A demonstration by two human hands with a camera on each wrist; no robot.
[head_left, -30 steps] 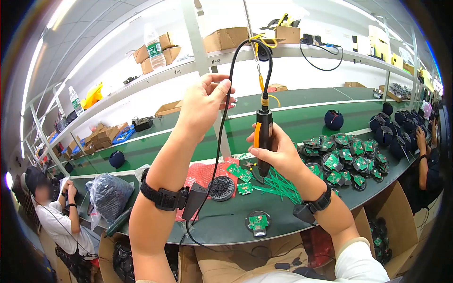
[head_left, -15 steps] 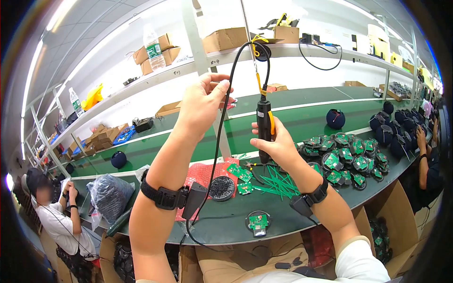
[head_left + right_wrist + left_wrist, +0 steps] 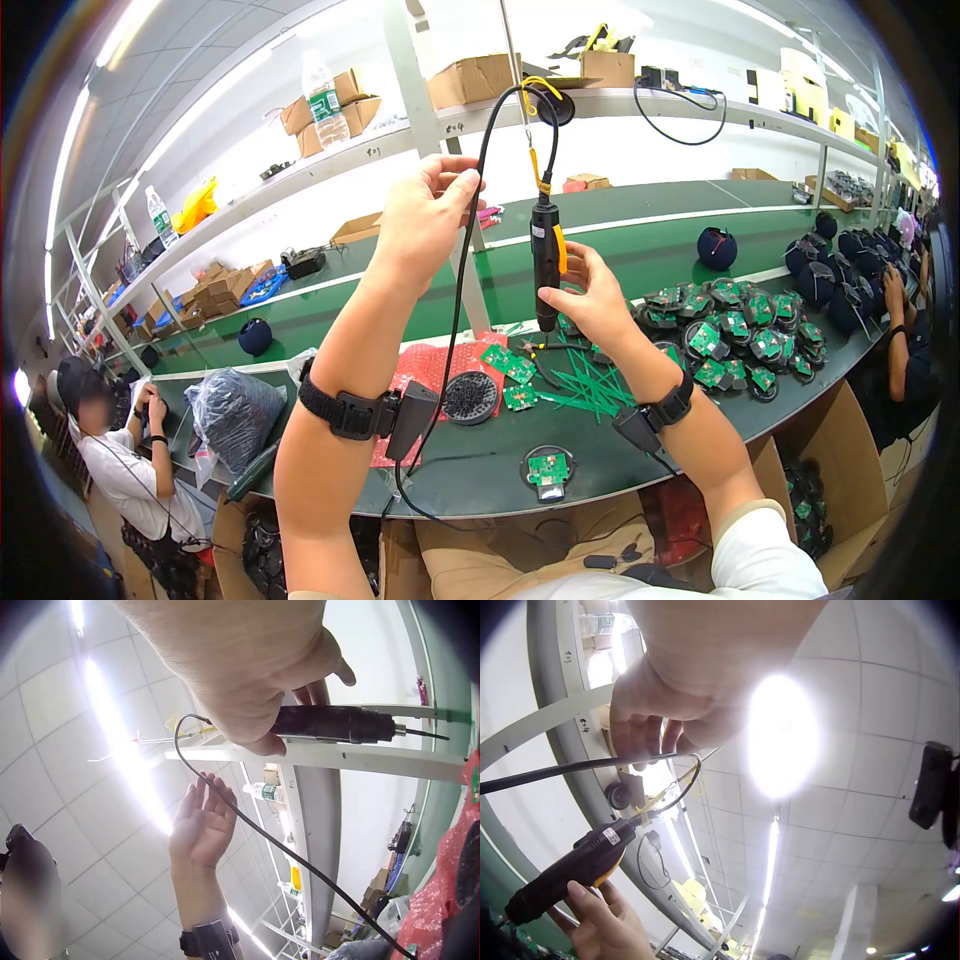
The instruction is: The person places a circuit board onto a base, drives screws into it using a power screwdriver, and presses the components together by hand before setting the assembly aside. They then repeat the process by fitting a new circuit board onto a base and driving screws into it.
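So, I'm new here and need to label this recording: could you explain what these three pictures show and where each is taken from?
There is no robot here, just one person's bare hands at work. The wide picture is taken from the head, looking forward and down; the other two are taken from the left and right wrists.

The right hand holds a black power tool with a thin bit, probably an electric screwdriver. The left hand is raised beside its black cable; whether it touches it is hard to tell.

On the workbench lie red bubble wrap, green strips, a single green circuit board near the front edge, and a heap of similar boards on round black parts.
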